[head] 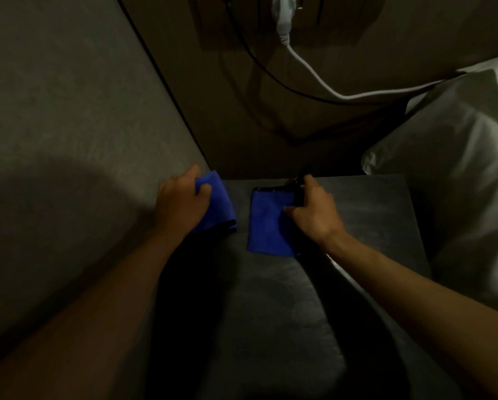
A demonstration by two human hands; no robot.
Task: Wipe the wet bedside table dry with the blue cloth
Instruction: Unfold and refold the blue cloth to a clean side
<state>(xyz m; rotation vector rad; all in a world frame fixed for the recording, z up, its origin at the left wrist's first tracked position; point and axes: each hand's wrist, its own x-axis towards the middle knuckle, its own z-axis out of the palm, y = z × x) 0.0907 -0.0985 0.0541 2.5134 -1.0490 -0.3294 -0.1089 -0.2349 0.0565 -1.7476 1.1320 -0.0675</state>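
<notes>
left hand (181,203): fingers curled round a folded blue fabric cloth (217,203), at the far left corner of the dark grey tabletop (270,298).
right hand (314,212): rests on a second flat blue patch (266,226); whether it grips anything cannot be told.

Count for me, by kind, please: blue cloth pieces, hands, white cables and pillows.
Blue cloth pieces: 2, left cloth, right cloth
Hands: 2, left hand, right hand
White cables: 1, white cable
Pillows: 1, pillow
Total: 6
</notes>
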